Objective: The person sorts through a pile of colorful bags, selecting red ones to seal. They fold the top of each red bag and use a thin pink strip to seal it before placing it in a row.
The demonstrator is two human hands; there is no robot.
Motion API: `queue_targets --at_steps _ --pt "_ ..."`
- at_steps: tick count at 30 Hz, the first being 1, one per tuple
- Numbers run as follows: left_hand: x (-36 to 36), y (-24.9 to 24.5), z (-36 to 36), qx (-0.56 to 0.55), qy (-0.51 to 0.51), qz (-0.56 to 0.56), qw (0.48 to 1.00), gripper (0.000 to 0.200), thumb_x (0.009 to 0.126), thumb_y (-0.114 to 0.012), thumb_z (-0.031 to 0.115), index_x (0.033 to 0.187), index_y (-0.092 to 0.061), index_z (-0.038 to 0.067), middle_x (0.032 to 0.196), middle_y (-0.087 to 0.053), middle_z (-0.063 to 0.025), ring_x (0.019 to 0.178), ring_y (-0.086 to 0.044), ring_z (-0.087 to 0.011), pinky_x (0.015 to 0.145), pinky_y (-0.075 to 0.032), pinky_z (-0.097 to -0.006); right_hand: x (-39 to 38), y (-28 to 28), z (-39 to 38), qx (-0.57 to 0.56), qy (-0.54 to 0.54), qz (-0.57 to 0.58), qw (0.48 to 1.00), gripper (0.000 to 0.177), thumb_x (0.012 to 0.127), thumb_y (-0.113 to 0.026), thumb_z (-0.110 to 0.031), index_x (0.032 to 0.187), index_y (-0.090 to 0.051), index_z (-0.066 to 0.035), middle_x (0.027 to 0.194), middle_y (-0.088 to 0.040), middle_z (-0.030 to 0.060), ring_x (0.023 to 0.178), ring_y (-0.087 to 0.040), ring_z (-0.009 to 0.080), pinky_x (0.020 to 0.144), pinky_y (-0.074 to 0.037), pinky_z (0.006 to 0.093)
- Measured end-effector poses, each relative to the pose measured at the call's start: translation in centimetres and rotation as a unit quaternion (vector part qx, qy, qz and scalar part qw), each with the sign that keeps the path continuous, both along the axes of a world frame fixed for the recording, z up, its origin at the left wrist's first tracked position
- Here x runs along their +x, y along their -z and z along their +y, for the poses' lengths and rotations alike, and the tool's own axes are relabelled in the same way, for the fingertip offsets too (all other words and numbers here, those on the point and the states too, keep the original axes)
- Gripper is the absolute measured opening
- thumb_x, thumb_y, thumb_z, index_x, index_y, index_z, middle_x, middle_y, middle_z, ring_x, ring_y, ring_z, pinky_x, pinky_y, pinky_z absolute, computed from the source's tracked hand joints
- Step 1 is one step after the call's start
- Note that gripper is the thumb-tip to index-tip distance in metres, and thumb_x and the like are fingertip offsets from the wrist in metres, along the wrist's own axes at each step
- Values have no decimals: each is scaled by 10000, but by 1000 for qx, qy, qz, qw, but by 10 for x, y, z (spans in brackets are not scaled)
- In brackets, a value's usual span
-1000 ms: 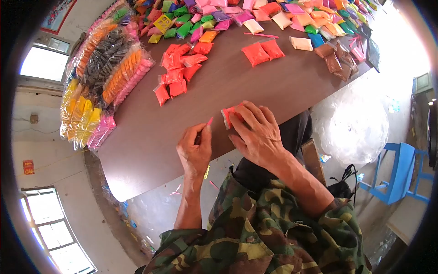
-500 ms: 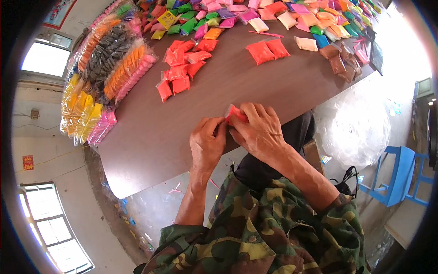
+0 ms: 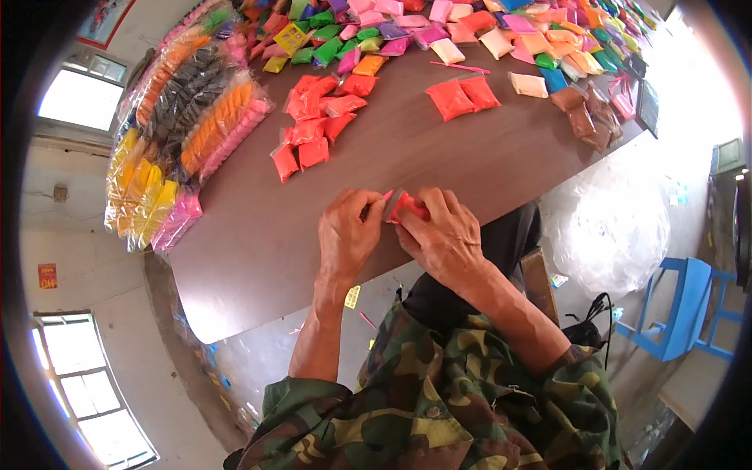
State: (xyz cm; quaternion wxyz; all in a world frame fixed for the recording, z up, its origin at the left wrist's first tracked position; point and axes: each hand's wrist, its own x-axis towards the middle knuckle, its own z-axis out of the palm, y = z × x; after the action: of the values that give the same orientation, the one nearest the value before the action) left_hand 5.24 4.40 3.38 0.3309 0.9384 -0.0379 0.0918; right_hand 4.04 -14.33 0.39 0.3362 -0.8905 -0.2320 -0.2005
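Grip: right hand [image 3: 445,237] clenches the red packet [image 3: 409,207] from above, and left hand [image 3: 347,235] pinches its other end, both near the table [image 3: 258,258] edge. Well beyond the grip lie loose red packets [image 3: 313,129]; bagged bundles [image 3: 188,125] lie far left of it.

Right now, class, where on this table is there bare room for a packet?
Free: brown wooden tabletop between the red plastic packet heap and the left hand and right hand gripping a small red packet; also nearer than the two orange packets. Crowded: far multicoloured packets, left wrapped bundles.
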Motion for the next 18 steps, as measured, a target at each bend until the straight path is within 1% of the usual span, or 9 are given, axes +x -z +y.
queue_targets --at_steps 2,3,5,6,8,12,15,18 --pt "-1 0 -8 -34 29 -9 999 81 971 -763 105 977 -776 25 905 -728 -149 802 -714 -328 713 -552 -439 -2 1 -1 -8 -5 11 1000 323 787 -891 -182 1079 -764 -127 1117 -583 86 1018 -653 300 773 -570 437" --pt "-2 0 -11 -51 42 -14 998 79 968 -758 113 967 -768 35 913 -726 -147 826 -720 -360 719 -554 -463 -2 2 -1 -7 -3 9 1000 331 783 -893 -180 1085 -767 -129 1118 -583 87 1018 -653 299 774 -572 437" --pt "0 1 -11 -18 43 -5 999 99 983 -748 113 993 -783 21 895 -723 -150 794 -710 -325 716 -549 -434 -2 4 0 -6 -1 3 1000 348 776 -896 -176 1097 -771 -133 1120 -584 90 1018 -653 298 775 -574 436" --pt "2 1 -11 -2 43 -1 999 111 990 -744 113 1006 -791 14 886 -722 -151 778 -704 -307 715 -546 -419 -1 3 0 -1 3 -2 1000 334 774 -899 -161 1079 -765 -136 1109 -596 82 991 -659 298 764 -576 436" --pt "8 1 -10 26 48 -20 998 106 984 -742 106 1004 -789 13 881 -718 -147 782 -702 -315 716 -544 -423 1 1 2 10 11 -15 1000 311 769 -903 -131 1042 -753 -143 1087 -619 67 937 -670 298 742 -579 436" --pt "24 2 -6 46 55 -21 997 121 984 -739 123 991 -782 11 881 -716 -149 787 -704 -321 720 -543 -432 0 1 1 10 7 -12 1000 326 769 -907 -135 1055 -752 -151 1082 -618 65 933 -669 294 737 -575 433" --pt "22 -2 -7 -23 55 28 998 165 992 -734 172 984 -777 13 883 -718 -157 788 -706 -334 726 -544 -449 -1 3 2 19 23 -18 999 322 774 -907 -139 1056 -753 -162 1080 -615 59 931 -666 290 738 -576 429" --pt "12 -1 -8 -54 62 29 996 177 985 -744 182 965 -776 10 875 -717 -159 765 -704 -323 712 -541 -442 -1 5 3 19 29 -17 999 316 781 -908 -146 1055 -754 -178 1082 -612 53 936 -664 286 745 -578 425"
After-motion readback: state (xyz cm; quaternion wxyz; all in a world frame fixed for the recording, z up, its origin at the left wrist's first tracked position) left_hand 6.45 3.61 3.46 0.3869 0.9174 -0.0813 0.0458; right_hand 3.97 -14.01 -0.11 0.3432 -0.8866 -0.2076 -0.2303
